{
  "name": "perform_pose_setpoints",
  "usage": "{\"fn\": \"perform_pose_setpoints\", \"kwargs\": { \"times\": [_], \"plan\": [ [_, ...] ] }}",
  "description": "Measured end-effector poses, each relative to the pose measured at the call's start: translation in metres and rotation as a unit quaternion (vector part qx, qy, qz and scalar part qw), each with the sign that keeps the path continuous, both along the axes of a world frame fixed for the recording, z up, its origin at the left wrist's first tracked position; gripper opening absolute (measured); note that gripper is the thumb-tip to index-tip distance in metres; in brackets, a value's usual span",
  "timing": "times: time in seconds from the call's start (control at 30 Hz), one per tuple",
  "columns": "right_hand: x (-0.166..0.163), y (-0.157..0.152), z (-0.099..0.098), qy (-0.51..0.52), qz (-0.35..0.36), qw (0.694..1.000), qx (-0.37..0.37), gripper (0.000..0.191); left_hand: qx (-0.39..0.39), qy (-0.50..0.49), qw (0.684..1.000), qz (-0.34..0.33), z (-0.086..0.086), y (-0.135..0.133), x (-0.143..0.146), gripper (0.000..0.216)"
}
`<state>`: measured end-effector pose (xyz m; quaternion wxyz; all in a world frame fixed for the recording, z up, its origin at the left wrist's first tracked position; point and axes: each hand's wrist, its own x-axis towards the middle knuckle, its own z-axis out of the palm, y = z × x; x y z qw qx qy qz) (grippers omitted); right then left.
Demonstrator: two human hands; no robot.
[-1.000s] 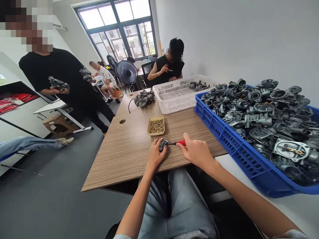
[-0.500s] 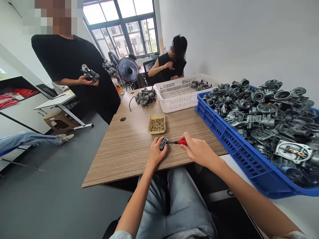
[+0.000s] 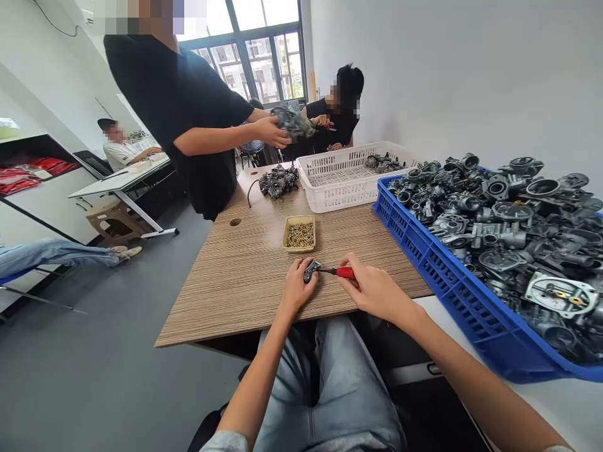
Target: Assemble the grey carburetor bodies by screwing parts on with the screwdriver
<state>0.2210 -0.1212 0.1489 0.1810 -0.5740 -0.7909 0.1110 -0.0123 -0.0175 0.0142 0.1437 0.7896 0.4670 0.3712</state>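
My left hand [image 3: 298, 284] is closed around a small grey metal carburetor part [image 3: 311, 270], steadying it on the wood-grain table [image 3: 235, 282] near the front edge. In my right hand [image 3: 370, 285] is a screwdriver [image 3: 345, 272] with a red handle and dark shaft. Its shaft points left, and the tip meets the part's right side; the exact contact point is too small to make out. Just beyond my hands stands a small tan tray [image 3: 299, 247] holding many brass-coloured screws [image 3: 300, 236].
A blue crate [image 3: 438, 282] heaped with carburetor bodies [image 3: 499, 213] stands at right. Behind are a white basket [image 3: 339, 198] and a pile of carburetors [image 3: 279, 182]. A standing co-worker [image 3: 188, 100] leans over the table's far left; another person [image 3: 346, 113] sits beyond the basket.
The standing co-worker has moved right toward the white basket, now holding carburetors out over the table. My hands keep the part and screwdriver in nearly the same place; the view has shifted slightly.
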Motion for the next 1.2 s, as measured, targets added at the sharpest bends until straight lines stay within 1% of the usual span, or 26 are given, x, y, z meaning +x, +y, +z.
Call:
{"fn": "perform_pose_setpoints", "kwargs": {
  "times": [0.07, 0.13, 0.23, 0.33, 0.43, 0.5, 0.57, 0.6, 0.67, 0.73, 0.8, 0.83, 0.93, 1.07, 1.13, 1.2],
  "plan": [
    [0.005, 0.0, 0.0, 0.019, 0.028, 0.999, -0.012, 0.019, 0.001, 0.0, 1.0, -0.001, -0.001, 0.0, 0.0, 0.044],
    [0.005, 0.001, 0.001, 0.001, 0.015, 1.0, -0.016, 0.018, 0.002, 0.0, 1.0, 0.001, -0.002, 0.0, 0.0, 0.045],
    [0.0, 0.004, 0.001, -0.068, -0.043, 0.997, -0.005, 0.021, 0.002, 0.001, 1.0, 0.005, -0.002, 0.001, 0.0, 0.045],
    [-0.008, 0.005, 0.0, -0.127, -0.103, 0.986, 0.006, 0.029, 0.004, 0.0, 1.0, 0.006, -0.002, 0.001, 0.0, 0.044],
    [-0.011, 0.006, -0.002, -0.156, -0.151, 0.976, 0.017, 0.039, 0.006, -0.003, 1.0, 0.001, -0.002, 0.001, 0.0, 0.044],
    [-0.009, 0.007, -0.002, -0.16, -0.167, 0.973, 0.016, 0.042, 0.005, -0.005, 1.0, -0.002, -0.002, 0.002, 0.0, 0.044],
    [-0.006, 0.007, -0.001, -0.137, -0.15, 0.979, 0.008, 0.04, 0.003, -0.005, 1.0, -0.002, -0.003, 0.002, 0.0, 0.044],
    [-0.003, 0.007, 0.0, -0.111, -0.126, 0.986, 0.003, 0.036, 0.003, -0.006, 1.0, -0.002, -0.004, 0.003, 0.0, 0.043],
    [0.003, 0.006, 0.001, -0.039, -0.058, 0.998, -0.007, 0.027, 0.003, -0.007, 1.0, -0.002, -0.005, 0.004, 0.0, 0.043],
    [0.007, 0.004, 0.002, 0.021, 0.002, 1.0, -0.015, 0.022, 0.005, -0.008, 1.0, -0.002, -0.005, 0.004, 0.0, 0.043],
    [0.01, 0.003, 0.003, 0.04, 0.031, 0.999, -0.02, 0.019, 0.006, -0.008, 1.0, -0.002, -0.005, 0.004, 0.0, 0.042],
    [0.01, 0.003, 0.003, 0.034, 0.031, 0.999, -0.02, 0.018, 0.006, -0.008, 1.0, -0.003, -0.005, 0.004, 0.0, 0.042],
    [0.006, 0.005, 0.002, -0.029, -0.012, 0.999, -0.006, 0.018, 0.006, -0.008, 1.0, -0.005, -0.004, 0.003, 0.0, 0.043],
    [-0.004, 0.007, -0.002, -0.13, -0.097, 0.987, 0.016, 0.029, 0.005, -0.007, 1.0, -0.002, -0.003, 0.003, 0.0, 0.044],
    [-0.008, 0.007, -0.004, -0.151, -0.126, 0.98, 0.028, 0.036, 0.005, -0.008, 1.0, -0.003, -0.003, 0.002, 0.0, 0.044],
    [-0.01, 0.007, -0.006, -0.152, -0.137, 0.978, 0.035, 0.039, 0.004, -0.008, 1.0, -0.004, -0.003, 0.002, -0.001, 0.043]
  ]
}}
